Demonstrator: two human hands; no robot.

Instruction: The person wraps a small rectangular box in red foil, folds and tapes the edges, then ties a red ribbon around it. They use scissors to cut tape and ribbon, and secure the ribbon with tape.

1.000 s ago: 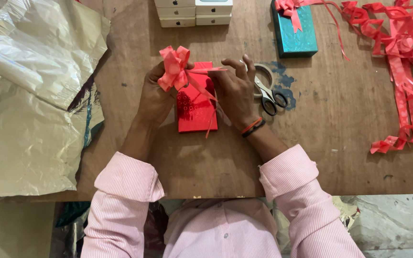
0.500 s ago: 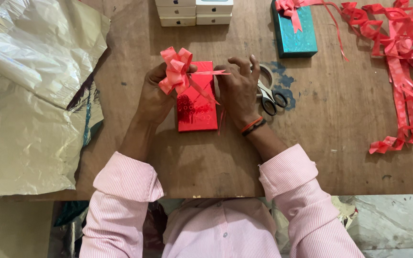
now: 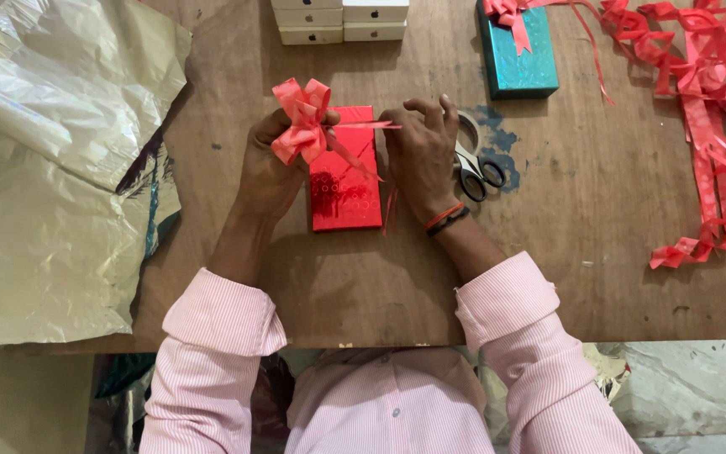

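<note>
Left hand [image 3: 266, 172] has a clenched grip on the red ribbon bow [image 3: 300, 122], held at the top left corner of the red wrapped box [image 3: 344, 172] lying mid-counter [image 3: 329, 286]. Right hand [image 3: 420, 155] pinches a thin ribbon strand [image 3: 371, 125] running from the bow. Scissors [image 3: 476, 168] lie just beside the right hand.

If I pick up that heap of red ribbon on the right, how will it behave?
The red ribbon heap is probably floppy and light: its strands loop and curl loosely over the wooden table. It looks tangled, so it would likely lift as a trailing clump.
</note>
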